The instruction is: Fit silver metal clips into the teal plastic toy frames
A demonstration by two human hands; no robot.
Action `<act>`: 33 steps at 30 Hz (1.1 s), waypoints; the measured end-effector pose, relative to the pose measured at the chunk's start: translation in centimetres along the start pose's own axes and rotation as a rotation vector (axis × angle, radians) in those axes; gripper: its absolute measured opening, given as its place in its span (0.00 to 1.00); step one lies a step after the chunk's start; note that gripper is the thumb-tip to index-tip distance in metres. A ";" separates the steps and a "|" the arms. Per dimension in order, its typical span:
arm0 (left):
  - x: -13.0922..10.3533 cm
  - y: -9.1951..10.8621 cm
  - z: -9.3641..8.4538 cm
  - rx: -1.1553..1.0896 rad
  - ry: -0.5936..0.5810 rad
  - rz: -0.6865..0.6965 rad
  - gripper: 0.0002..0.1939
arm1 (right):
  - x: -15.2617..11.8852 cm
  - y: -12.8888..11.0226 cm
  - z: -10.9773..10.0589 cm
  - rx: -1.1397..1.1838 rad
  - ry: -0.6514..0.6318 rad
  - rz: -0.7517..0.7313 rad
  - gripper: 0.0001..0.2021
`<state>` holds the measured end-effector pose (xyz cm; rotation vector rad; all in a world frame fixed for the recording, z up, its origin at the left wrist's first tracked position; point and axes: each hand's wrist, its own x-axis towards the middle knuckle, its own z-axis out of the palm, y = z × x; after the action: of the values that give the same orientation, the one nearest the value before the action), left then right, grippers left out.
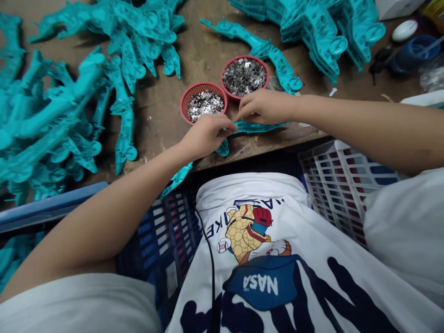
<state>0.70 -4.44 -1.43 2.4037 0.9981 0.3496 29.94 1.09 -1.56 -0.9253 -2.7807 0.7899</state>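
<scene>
A teal plastic part (258,127) lies at the table's front edge beneath both hands. My left hand (208,134) bends over its left end, thumb and fingers closed together at the part; whatever is pinched there is too small to make out. From the right, my right hand (262,106) reaches in with its fingertips pressed together at the same part, close to the left fingertips. Just behind the hands stand two red baskets of small metal pieces, the left one (183,104) nearer and the right one (267,78) farther back.
Teal parts are heaped on the left (52,125), with more stacks at the back. One long teal part (256,44) lies behind the baskets. A blue cup (414,55) stands at the right. Below the table edge are a white crate (342,178) and a blue crate (163,231).
</scene>
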 end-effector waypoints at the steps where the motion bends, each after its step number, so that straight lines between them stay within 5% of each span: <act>1: 0.0 0.3 0.0 -0.098 0.065 -0.056 0.14 | -0.1 -0.5 -0.2 0.014 0.044 0.007 0.20; 5: 0.0 1.4 0.0 -0.550 0.191 -0.258 0.04 | -0.3 -1.8 0.3 0.105 0.261 -0.014 0.22; 10: -0.2 2.4 0.2 -1.057 0.402 -0.437 0.26 | -0.6 -1.8 1.9 0.107 0.457 -0.212 0.20; 18: -0.2 3.4 0.2 -1.177 0.398 -0.496 0.18 | -0.8 -3.3 1.7 0.068 0.448 -0.062 0.09; 22: -0.5 3.4 0.5 -0.965 0.366 -0.441 0.19 | -0.5 -3.3 0.6 0.120 0.538 0.094 0.06; 25: -1.2 3.0 1.2 -0.436 0.123 -0.229 0.19 | 0.1 -2.2 -0.3 0.235 0.585 0.198 0.10; 28: -2.1 2.7 1.9 0.061 -0.156 -0.003 0.18 | 0.6 -1.1 -0.7 0.329 0.432 0.259 0.10; 33: -2.8 2.4 1.9 0.241 -0.263 0.158 0.19 | 0.2 -1.3 -0.3 0.400 0.152 0.383 0.03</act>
<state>0.98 -8.54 -1.80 2.6664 0.7712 -0.0374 29.20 0.46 -0.62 -1.3761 -2.2214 1.2107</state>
